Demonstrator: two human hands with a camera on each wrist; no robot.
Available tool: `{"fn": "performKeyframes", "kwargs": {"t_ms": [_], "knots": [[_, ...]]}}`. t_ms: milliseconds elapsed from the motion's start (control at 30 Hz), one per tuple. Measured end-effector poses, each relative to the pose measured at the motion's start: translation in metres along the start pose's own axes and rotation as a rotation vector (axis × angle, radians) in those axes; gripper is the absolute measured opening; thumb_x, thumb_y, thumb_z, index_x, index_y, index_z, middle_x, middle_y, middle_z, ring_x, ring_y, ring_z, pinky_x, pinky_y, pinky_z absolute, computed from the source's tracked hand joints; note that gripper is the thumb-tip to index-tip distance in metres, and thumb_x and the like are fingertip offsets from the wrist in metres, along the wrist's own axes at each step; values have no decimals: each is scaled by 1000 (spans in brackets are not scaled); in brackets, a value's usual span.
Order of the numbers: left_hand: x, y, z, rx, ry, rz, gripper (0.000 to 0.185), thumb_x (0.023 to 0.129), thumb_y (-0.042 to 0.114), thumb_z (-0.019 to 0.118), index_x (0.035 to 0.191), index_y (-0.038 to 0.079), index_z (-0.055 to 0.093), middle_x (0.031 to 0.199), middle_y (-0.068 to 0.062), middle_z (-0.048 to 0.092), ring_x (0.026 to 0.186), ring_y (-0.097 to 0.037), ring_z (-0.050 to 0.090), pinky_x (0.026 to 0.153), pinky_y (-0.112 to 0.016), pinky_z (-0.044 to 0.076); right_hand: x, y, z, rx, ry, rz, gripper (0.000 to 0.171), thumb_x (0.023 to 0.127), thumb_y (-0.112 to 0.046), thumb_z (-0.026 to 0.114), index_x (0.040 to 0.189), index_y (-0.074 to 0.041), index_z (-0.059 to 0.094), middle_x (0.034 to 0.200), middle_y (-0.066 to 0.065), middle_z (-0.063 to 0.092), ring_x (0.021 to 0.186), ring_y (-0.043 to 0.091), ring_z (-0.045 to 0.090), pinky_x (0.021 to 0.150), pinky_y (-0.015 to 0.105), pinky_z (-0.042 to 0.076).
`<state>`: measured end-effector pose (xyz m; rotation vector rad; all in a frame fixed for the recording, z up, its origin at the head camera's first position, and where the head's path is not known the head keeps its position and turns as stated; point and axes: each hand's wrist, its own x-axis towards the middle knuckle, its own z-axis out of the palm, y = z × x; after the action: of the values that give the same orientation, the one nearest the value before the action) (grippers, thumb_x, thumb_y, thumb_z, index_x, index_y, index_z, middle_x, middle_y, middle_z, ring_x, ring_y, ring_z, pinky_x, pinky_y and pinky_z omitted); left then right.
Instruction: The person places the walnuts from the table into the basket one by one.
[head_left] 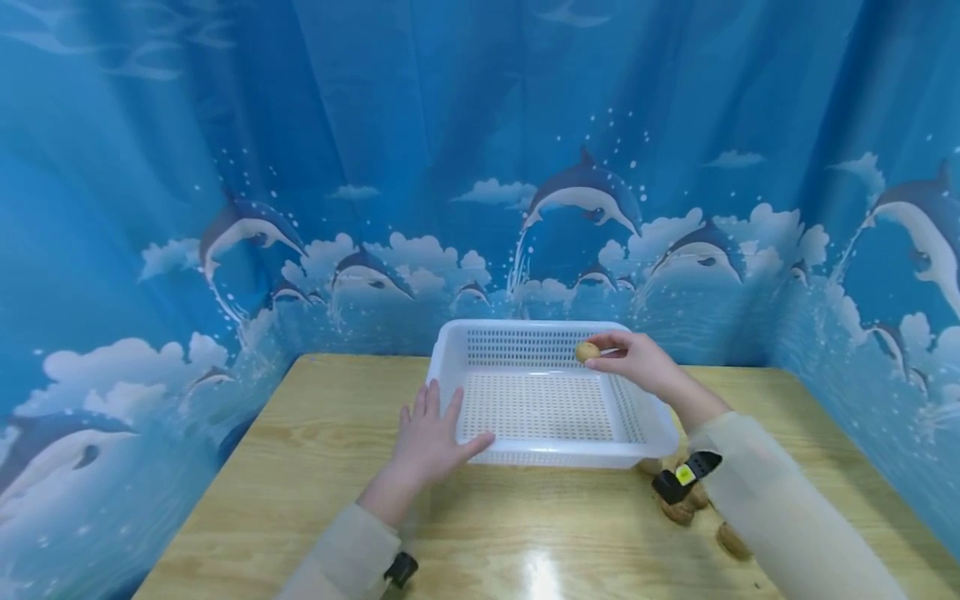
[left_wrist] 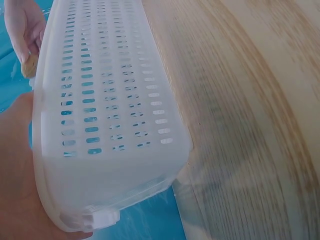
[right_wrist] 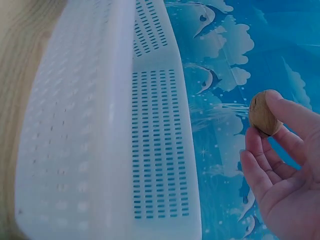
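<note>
Dolphin-print blue curtain wraps three sides of a pale wooden table. White perforated plastic basket sits at the table's far middle, long axis running left to right, floor bare.

Right hand hangs over the basket's far right corner, above the rim. It pinches a walnut between thumb and fingertips; the right wrist view shows the nut perched at the fingertips, the remaining fingers loosely curved beneath, palm not closed round it. Walnut lies directly over the basket's inside, toward the back wall, with the slotted floor straight below it.

Left hand rests flat against the basket's near left corner, fingers straight and slightly spread, thumb along the front rim. It touches the wall and grips nothing. Left wrist view confirms the basket's side wall close by the palm.

More walnuts lie loose on the table beside the right forearm, just off the basket's near right corner, partly hidden by the sleeve and a wrist-worn camera. Right hand is much the nearer to these.
</note>
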<state>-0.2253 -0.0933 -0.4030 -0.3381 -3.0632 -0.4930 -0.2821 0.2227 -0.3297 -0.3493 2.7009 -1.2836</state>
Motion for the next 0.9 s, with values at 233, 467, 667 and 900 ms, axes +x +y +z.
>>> {"fn": "performKeyframes", "kwargs": {"t_ms": [233,467,667,900], "knots": [[0,3,3,11,15,-4,96,77,79,39,148,15,27,153,-22,7,139,-40,3,107,-62,10,20,-11,10,28,-23,-9,54,86,-37,66,131,-10,52,128,13,53,111,29,53,90,46,46],[1,3,3,13,17,2,95,78,77,41,148,14,27,153,-22,6,139,-41,4,107,-62,9,40,-13,19,30,-41,13,55,85,-40,67,131,-14,52,130,10,52,115,29,51,95,50,42],[0,2,1,-15,13,-2,95,78,77,42,148,13,28,153,-23,6,139,-41,3,107,-63,8,58,-14,28,27,-63,24,54,85,-40,67,131,-16,52,128,7,54,116,27,50,97,51,39],[-2,2,1,-4,-7,-19,97,77,79,39,148,15,27,153,-22,5,139,-40,2,107,-62,9,78,-20,39,42,-64,25,48,85,-38,67,126,-16,56,121,5,57,111,25,52,96,51,41]]}}
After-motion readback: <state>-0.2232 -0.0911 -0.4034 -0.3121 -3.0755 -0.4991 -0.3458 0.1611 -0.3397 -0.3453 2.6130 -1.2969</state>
